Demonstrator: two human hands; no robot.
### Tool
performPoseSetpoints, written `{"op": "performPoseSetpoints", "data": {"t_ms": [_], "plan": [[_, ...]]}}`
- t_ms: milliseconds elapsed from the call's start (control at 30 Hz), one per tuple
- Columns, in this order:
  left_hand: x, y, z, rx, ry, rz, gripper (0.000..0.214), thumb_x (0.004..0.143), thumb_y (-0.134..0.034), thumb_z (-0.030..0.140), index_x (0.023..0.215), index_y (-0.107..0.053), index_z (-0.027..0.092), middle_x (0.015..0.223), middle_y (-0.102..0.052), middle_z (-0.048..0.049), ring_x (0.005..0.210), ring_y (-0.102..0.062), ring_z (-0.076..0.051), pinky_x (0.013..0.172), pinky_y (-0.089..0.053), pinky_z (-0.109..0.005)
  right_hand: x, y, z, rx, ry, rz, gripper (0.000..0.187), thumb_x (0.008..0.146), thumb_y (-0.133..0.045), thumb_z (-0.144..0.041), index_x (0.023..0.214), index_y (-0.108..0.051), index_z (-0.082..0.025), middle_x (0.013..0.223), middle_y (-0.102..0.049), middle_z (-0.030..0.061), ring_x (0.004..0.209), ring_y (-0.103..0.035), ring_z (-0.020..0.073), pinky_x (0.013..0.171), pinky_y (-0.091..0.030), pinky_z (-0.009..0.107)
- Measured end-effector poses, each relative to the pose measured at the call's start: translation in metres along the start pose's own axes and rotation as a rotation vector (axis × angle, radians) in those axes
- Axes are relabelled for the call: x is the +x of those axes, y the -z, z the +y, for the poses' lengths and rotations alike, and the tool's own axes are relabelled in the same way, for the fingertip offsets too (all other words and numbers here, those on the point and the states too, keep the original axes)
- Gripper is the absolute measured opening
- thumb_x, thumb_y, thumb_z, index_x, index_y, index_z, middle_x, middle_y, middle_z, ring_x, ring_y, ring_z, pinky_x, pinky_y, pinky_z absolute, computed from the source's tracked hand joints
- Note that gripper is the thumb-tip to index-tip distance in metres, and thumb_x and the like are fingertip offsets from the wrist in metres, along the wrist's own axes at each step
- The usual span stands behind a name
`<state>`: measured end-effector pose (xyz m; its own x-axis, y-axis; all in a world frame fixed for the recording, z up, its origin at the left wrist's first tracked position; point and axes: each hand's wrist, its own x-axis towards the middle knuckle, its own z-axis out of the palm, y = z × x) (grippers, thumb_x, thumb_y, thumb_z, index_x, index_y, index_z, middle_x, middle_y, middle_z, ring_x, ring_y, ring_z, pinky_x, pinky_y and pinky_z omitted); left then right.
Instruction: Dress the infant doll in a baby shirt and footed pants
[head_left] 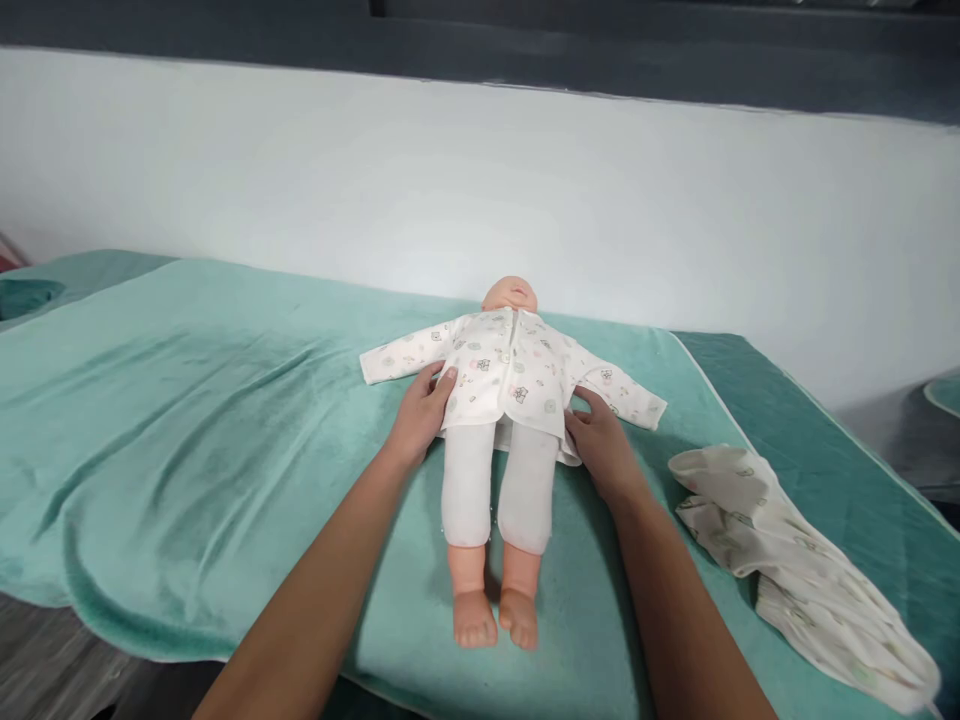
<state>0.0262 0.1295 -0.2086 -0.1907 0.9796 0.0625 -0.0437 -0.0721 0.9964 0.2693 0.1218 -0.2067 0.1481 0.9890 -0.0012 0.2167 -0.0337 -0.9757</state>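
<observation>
Fingers of your left hand and right hand curl partway at the sides of the jacket, grip unclear; doll already wears it, patterned garment lying apart, unworn.

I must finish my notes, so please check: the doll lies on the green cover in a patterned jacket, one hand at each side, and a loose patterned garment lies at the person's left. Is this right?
The side is wrong: the head view shows the loose patterned garment at the person's right, nearer the right hand. The rest stands.
</observation>
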Motion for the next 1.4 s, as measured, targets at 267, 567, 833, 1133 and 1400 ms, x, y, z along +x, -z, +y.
{"op": "performPoseSetpoints", "data": {"t_ms": [267, 567, 833, 1133, 1400], "plan": [[-0.003, 0.016, -0.003, 0.007, 0.138, -0.002, 0.053, 0.082, -0.063, 0.059, 0.119, -0.064, 0.021, 0.076, -0.062, -0.0015, 0.052, -0.051, -0.013, 0.051, -0.043, -0.028, 0.001, 0.025, -0.004, 0.124, -0.184, 0.058, 0.052, 0.074, -0.072, -0.038, 0.122, -0.059, -0.021, 0.082, -0.073, 0.0033, 0.064, -0.067, 0.0211, 0.061, -0.055, 0.035], [0.033, 0.063, -0.01, 1.134, -0.226, 0.358, 0.05, 0.085, -0.048, 0.016, 0.134, -0.056, 0.02, 0.144, -0.049, -0.0165, 0.134, -0.041, -0.039, 0.103, -0.04, -0.057, 0.05, 0.051, 0.027, 0.048, 0.126, 0.398, 0.047, 0.068, -0.067, -0.026, 0.113, -0.057, -0.02, 0.127, -0.065, 0.0104, 0.122, -0.06, 0.0251, 0.108, -0.045, 0.043], [0.06, 0.087, -0.018, 1.228, -0.125, 0.307, 0.058, 0.084, -0.036, 0.002, 0.139, -0.053, 0.013, 0.149, -0.049, -0.0178, 0.136, -0.047, -0.034, 0.108, -0.041, -0.051, 0.055, 0.064, 0.032, -0.376, 0.27, 0.512, 0.052, 0.071, -0.057, -0.032, 0.121, -0.058, -0.016, 0.13, -0.059, 0.0152, 0.123, -0.052, 0.0301, 0.107, -0.04, 0.048], [0.064, 0.096, -0.023, 1.142, -0.143, 0.355, 0.05, 0.081, -0.042, 0.001, 0.124, -0.063, 0.016, 0.148, -0.052, -0.0146, 0.131, -0.052, -0.035, 0.104, -0.044, -0.051, 0.063, 0.081, 0.04, -0.457, 0.055, 0.706, 0.056, 0.077, -0.059, -0.042, 0.123, -0.052, -0.011, 0.123, -0.057, 0.0181, 0.11, -0.056, 0.0293, 0.1, -0.043, 0.044], [0.065, 0.101, -0.026, 1.144, -0.133, 0.351, 0.055, 0.079, -0.042, 0.0, 0.128, -0.061, 0.016, 0.147, -0.053, -0.0124, 0.128, -0.055, -0.034, 0.102, -0.046, -0.046, 0.09, 0.092, 0.039, -0.45, -0.103, 0.713, 0.046, 0.068, -0.072, -0.044, 0.104, -0.058, -0.017, 0.092, -0.065, 0.0105, 0.09, -0.061, 0.0299, 0.093, -0.045, 0.049]]}}
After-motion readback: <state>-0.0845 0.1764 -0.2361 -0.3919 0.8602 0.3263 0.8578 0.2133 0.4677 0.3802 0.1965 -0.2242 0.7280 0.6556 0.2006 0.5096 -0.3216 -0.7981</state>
